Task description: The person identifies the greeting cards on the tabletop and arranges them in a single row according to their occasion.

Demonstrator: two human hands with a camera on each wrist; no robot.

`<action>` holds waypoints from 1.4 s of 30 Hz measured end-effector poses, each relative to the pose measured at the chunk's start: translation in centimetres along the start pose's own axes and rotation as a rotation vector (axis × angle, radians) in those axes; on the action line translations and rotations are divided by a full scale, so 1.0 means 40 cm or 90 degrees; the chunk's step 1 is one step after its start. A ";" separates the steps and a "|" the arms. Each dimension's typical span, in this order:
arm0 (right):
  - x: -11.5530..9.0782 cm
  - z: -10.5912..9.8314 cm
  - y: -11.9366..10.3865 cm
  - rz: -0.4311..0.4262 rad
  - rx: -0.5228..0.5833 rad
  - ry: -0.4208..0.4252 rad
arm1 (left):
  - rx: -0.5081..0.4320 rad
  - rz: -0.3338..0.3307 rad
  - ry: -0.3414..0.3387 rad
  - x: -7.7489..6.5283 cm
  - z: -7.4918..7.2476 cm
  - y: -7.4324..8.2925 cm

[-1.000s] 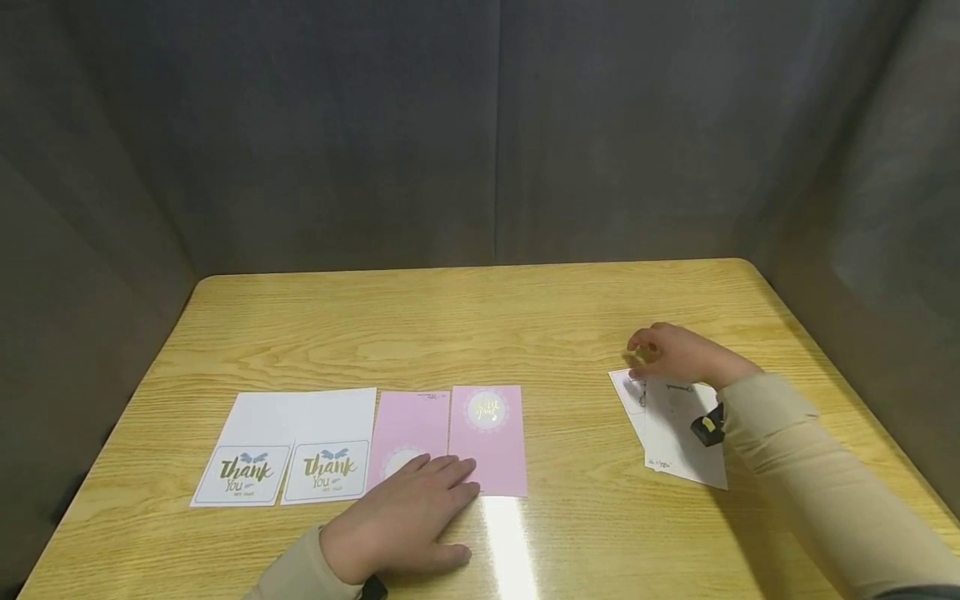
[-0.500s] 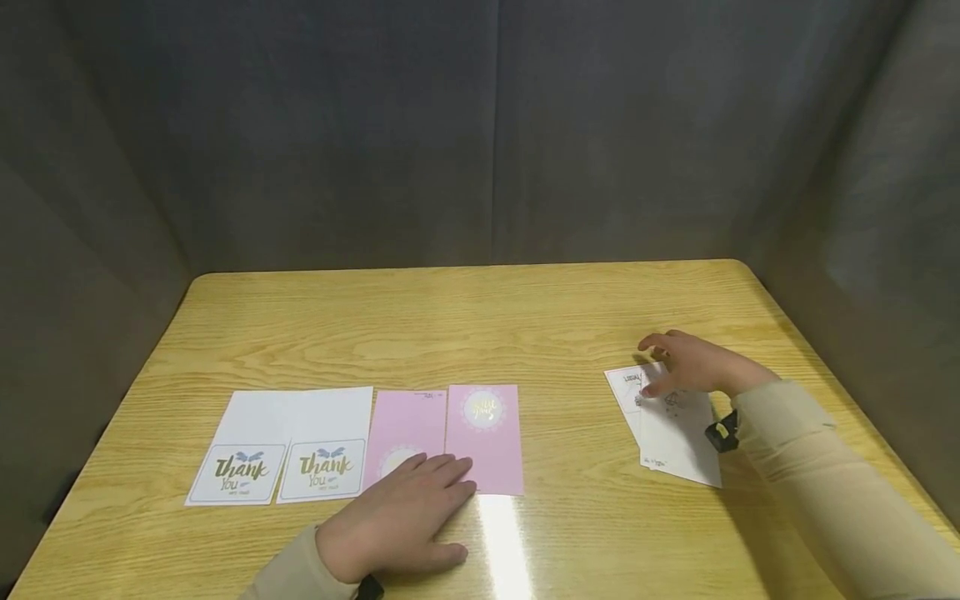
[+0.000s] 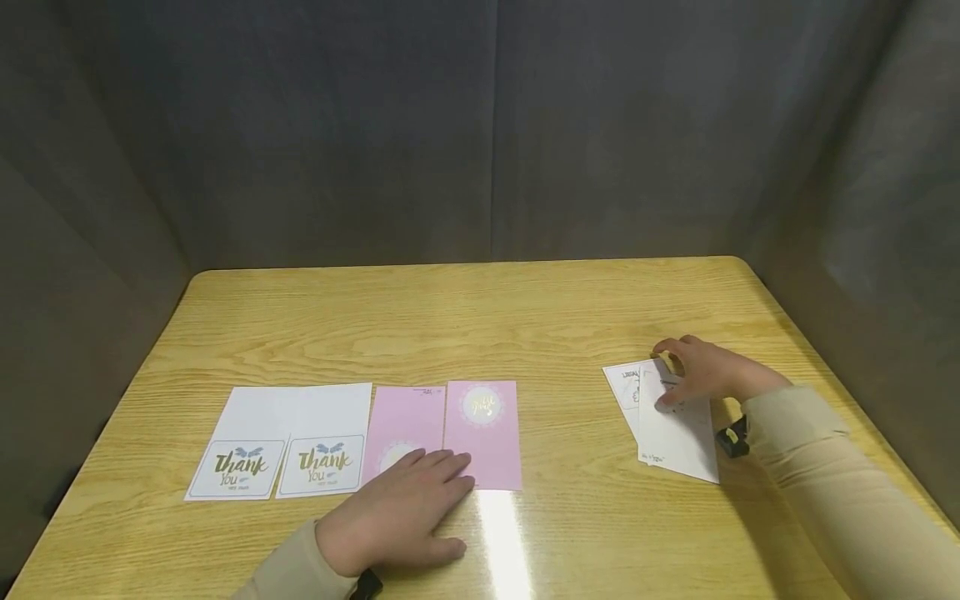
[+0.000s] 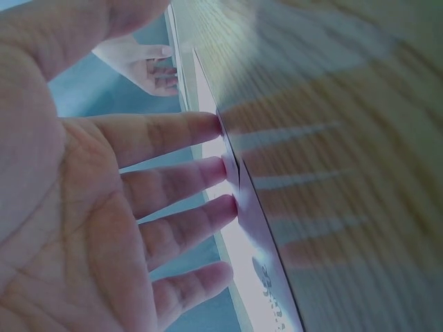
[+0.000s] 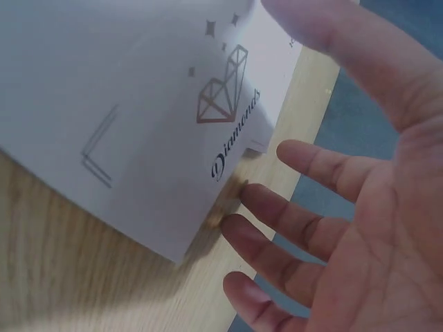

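My left hand [image 3: 405, 512] lies flat with its fingers spread, the fingertips on the lower ends of two pink cards. The left pink card [image 3: 407, 414] is partly covered; the right pink card [image 3: 495, 454] has a round white badge with gold lettering. On the right side, my right hand [image 3: 701, 371] reaches over a white card [image 5: 145, 124] printed with a diamond drawing and the word "Diamonds". Its thumb is above the card's face, and its curved, parted fingers [image 5: 266, 204] are just off the far edge. Another white card [image 3: 621, 385] sticks out from underneath, to the left.
Two white cards stand left of the pink ones: a left "Thank You" card [image 3: 238, 472] and a right "Thank You" card [image 3: 321, 467]. All lie on a wooden table [image 3: 450, 325]. A dark grey curtain [image 3: 337, 133] encloses the back and sides.
My right hand has shifted slightly right and nearer, its thumb now over the card's face and its fingers curving past the far edge. The left hand has stayed on the pink cards.
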State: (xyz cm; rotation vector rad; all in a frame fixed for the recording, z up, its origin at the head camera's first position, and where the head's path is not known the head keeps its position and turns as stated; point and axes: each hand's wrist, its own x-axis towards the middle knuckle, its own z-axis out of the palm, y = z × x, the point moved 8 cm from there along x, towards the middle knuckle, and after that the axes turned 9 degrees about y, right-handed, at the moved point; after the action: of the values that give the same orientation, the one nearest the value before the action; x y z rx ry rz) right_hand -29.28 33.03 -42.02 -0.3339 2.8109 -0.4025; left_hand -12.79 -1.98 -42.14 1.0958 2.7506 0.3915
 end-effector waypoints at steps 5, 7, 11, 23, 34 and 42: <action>0.001 0.002 0.001 -0.009 -0.038 0.016 | 0.004 0.001 0.006 0.001 -0.002 -0.001; 0.001 0.003 0.001 -0.011 -0.047 0.018 | 0.005 0.002 0.009 0.001 -0.003 -0.001; 0.000 0.003 0.003 -0.003 -0.052 0.017 | -0.003 -0.002 0.005 0.002 -0.002 -0.001; -0.002 0.003 0.015 0.019 -0.070 0.012 | -0.006 -0.004 0.012 0.000 -0.005 0.003; 0.004 0.005 0.007 0.000 -0.049 0.005 | -0.004 -0.008 0.020 -0.001 -0.008 0.004; 0.001 -0.014 0.012 -0.018 0.008 0.035 | -0.003 -0.009 0.014 -0.002 -0.004 0.005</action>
State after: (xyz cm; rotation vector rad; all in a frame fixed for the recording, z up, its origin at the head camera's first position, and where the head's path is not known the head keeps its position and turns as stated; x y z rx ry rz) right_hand -29.57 33.59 -41.66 -0.3647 2.8581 -0.4424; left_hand -12.65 -1.92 -41.91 1.0766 2.7733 0.4095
